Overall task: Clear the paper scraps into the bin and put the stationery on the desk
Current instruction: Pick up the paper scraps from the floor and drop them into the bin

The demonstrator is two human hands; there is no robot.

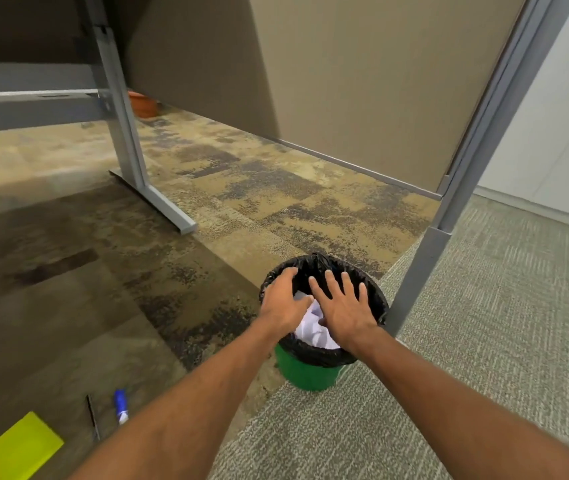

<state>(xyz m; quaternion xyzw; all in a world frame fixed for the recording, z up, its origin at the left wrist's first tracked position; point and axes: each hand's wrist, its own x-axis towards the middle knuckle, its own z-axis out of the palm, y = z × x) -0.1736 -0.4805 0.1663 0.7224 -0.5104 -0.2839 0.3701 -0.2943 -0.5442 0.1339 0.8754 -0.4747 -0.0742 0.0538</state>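
Note:
A green bin [305, 374] lined with a black bag stands on the carpet by a desk leg. Crumpled white paper [314, 329] fills it. Both hands hover over its mouth, palms down. My left hand [285, 301] has its fingers curled over the left rim and the paper. My right hand [343, 306] lies flat with fingers spread on top of the paper. On the floor at lower left lie a yellow sticky-note pad [19, 448], a thin black pen [93, 417] and a blue and white marker [121, 406].
A grey metal desk leg [425, 271] rises right beside the bin. Another desk leg with a flat foot [137, 161] stands at the left middle. A beige partition panel [362, 81] closes the back. An orange pot [142, 103] sits far behind.

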